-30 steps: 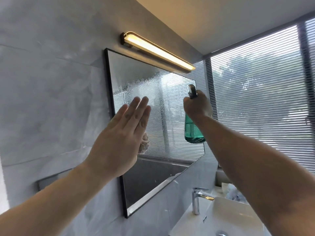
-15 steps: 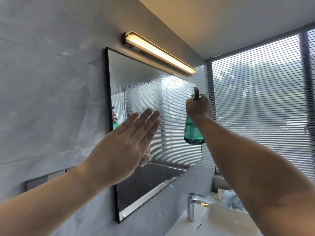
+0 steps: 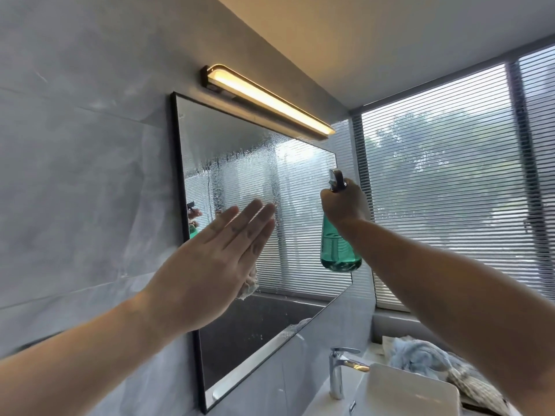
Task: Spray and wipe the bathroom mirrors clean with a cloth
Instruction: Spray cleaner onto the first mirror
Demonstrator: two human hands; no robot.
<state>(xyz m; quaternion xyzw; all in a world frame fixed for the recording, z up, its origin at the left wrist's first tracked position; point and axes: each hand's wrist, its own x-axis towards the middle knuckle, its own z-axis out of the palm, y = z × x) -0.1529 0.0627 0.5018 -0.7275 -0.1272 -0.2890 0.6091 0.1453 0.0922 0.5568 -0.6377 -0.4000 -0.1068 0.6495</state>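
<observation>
Our left hand (image 3: 210,265) lies flat, fingers straight and together, pressing a pale cloth (image 3: 248,285) against the mirror (image 3: 240,145). Only a crumpled corner of the cloth shows, at the hand's four o'clock. We judge that the flat palm spreads pressure so the cloth can sweep a broad band. Beaded spray and runs cover the glass from twelve to one o'clock of our fingertips, so the wet patch to be wiped lies just above. Our right hand (image 3: 344,202), at three o'clock, is wrapped round the neck of the teal spray bottle (image 3: 339,250). It is raised and clear of the wiping path, likely ready for another burst. The lower mirror, at six o'clock, shows a few specks.
</observation>
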